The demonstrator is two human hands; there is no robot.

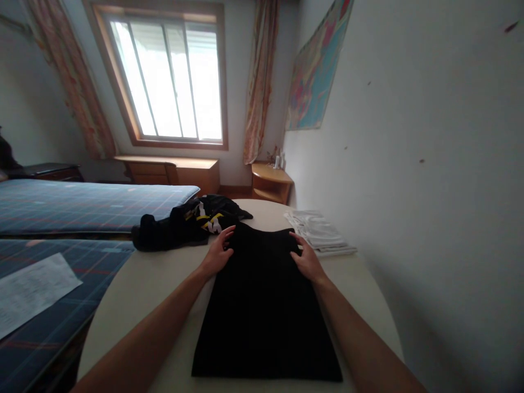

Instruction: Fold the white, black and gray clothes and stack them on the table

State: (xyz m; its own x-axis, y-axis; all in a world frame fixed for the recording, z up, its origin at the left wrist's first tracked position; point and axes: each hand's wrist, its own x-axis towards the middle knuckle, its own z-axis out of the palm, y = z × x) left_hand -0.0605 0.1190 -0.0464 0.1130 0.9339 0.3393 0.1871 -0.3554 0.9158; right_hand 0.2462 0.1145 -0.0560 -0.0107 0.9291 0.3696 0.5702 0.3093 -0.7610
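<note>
A plain black garment (266, 311), smooth and flat, lies on the round cream table (155, 305) in front of me. Its exact kind does not show. At its far left corner, my left hand (219, 254) has its fingers curled on the edge and its thumb on the side. My right hand (307, 259) grips the far right corner in much the same way. Between the two hands the far edge dips slightly. Just beyond my left hand is a bunched black piece of clothing (176, 229) with white and yellow marks. Folded white cloth (317, 232) lies beyond my right hand.
Along the left stand beds with blue plaid mattresses (94, 204), a printed paper sheet (36, 292) on the nearer one. A white wall (417, 164) runs close on the right. A low wooden cabinet (196, 172) and a corner shelf (272, 174) stand by the window.
</note>
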